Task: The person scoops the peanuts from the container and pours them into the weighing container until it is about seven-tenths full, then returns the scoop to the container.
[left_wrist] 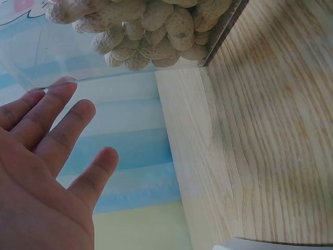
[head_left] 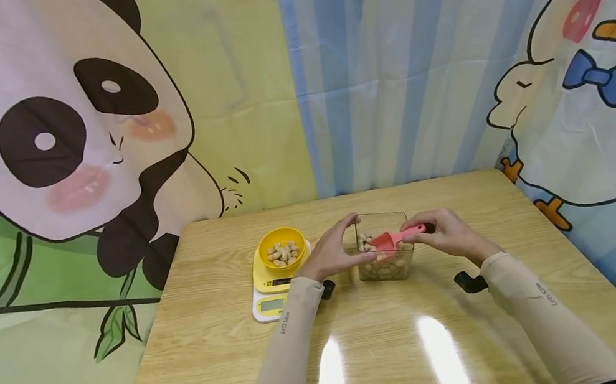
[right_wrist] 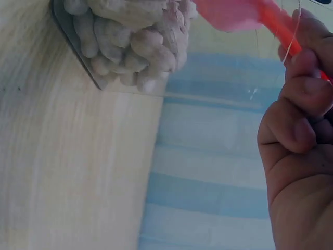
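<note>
A clear square container (head_left: 409,263) stands on the table, partly filled with unshelled peanuts (left_wrist: 151,31). My left hand (head_left: 330,253) holds its left side, the thumb along the near rim and the fingers toward the far left corner. In the left wrist view, fingertips (left_wrist: 65,86) touch the clear wall while the lower fingers spread away from it. My right hand (head_left: 443,233) pinches the handle of a pink scoop (head_left: 383,241) at the container's right rim. The scoop's head lies inside the container, over the peanuts, tilted down to the left.
Left of the container, a yellow bowl (head_left: 302,246) with several peanuts sits on a yellow and white kitchen scale (head_left: 262,287). The wooden table (head_left: 201,353) meets printed curtains (head_left: 253,97) at its back edge. Dark camera mounts (head_left: 470,282) stick out from the wrists.
</note>
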`<state>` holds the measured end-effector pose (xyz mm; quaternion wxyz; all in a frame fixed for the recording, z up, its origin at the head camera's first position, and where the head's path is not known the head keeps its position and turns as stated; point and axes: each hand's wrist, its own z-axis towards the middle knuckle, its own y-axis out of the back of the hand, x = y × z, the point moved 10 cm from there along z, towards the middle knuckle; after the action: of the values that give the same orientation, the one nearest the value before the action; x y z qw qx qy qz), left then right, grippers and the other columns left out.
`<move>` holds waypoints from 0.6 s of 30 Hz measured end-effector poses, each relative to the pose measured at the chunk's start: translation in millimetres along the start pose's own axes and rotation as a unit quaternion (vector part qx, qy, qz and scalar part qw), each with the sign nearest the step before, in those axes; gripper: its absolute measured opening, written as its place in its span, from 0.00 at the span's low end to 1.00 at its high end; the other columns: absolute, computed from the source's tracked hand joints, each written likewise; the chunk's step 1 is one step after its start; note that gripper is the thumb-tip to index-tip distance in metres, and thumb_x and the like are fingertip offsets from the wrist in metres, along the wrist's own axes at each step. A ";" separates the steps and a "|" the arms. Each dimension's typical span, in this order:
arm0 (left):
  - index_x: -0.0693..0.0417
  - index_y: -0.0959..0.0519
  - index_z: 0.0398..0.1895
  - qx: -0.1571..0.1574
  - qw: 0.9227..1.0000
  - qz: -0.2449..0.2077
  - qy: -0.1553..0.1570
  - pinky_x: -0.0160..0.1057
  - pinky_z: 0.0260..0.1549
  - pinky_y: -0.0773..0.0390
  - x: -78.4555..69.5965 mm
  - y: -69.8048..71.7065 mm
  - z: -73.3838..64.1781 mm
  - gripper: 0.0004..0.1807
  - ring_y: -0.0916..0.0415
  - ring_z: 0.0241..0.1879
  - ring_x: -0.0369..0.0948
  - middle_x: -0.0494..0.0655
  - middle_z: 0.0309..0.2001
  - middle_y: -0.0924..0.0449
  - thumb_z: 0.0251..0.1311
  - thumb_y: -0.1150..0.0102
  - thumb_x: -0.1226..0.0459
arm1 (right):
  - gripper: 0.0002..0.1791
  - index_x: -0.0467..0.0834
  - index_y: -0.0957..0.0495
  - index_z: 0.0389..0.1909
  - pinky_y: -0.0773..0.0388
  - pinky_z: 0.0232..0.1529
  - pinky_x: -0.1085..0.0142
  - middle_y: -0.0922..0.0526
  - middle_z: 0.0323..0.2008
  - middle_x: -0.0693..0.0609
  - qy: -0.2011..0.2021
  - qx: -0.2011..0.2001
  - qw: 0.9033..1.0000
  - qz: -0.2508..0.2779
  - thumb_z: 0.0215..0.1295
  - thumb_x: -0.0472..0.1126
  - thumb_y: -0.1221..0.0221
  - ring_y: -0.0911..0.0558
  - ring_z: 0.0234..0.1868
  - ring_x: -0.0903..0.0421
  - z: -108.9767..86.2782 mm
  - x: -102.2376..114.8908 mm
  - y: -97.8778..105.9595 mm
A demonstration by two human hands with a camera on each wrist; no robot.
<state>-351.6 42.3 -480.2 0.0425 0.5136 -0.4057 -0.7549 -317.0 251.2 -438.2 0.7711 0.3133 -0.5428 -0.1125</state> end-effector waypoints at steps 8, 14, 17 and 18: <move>0.26 0.49 0.80 0.003 1.000 -0.002 -0.008 0.56 0.68 0.35 -0.6 -2.0 1.1 0.59 0.40 0.73 0.42 0.30 0.74 0.39 0.46 0.33 0.28 | 0.13 0.48 0.13 0.49 0.28 0.23 0.64 0.14 0.33 0.42 -0.051 -0.018 0.997 0.058 0.66 0.48 0.32 0.25 0.25 0.53 -9.7 -16.2 -3.5; 0.25 0.49 0.80 -0.002 1.000 -0.001 -0.006 0.55 0.68 0.34 -0.4 0.0 0.7 0.58 0.41 0.73 0.39 0.30 0.74 0.38 0.46 0.34 0.27 | 0.12 0.52 0.13 0.48 0.30 0.23 0.62 0.15 0.32 0.44 -0.034 -0.044 0.995 0.077 0.66 0.49 0.32 0.28 0.25 0.50 -12.8 -17.0 -3.4; 0.24 0.50 0.80 -0.003 1.000 0.007 -0.003 0.54 0.68 0.35 -0.1 0.7 0.6 0.58 0.41 0.73 0.38 0.30 0.74 0.38 0.46 0.34 0.27 | 0.10 0.54 0.12 0.47 0.32 0.22 0.62 0.18 0.29 0.43 -0.033 -0.054 0.994 0.086 0.66 0.49 0.32 0.32 0.24 0.54 -15.3 -19.6 -3.4; 0.24 0.50 0.80 -0.003 1.000 0.008 -0.002 0.54 0.68 0.35 0.1 0.8 0.4 0.58 0.41 0.73 0.38 0.30 0.74 0.38 0.46 0.34 0.27 | 0.10 0.54 0.12 0.47 0.32 0.22 0.62 0.18 0.29 0.43 -0.035 -0.058 0.994 0.090 0.66 0.49 0.32 0.33 0.23 0.54 -16.4 -20.6 -3.2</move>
<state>-352.2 41.9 -479.7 0.0493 0.5085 -0.4074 -0.7570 -309.5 265.3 -459.4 0.7756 0.2134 -0.5880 -0.0846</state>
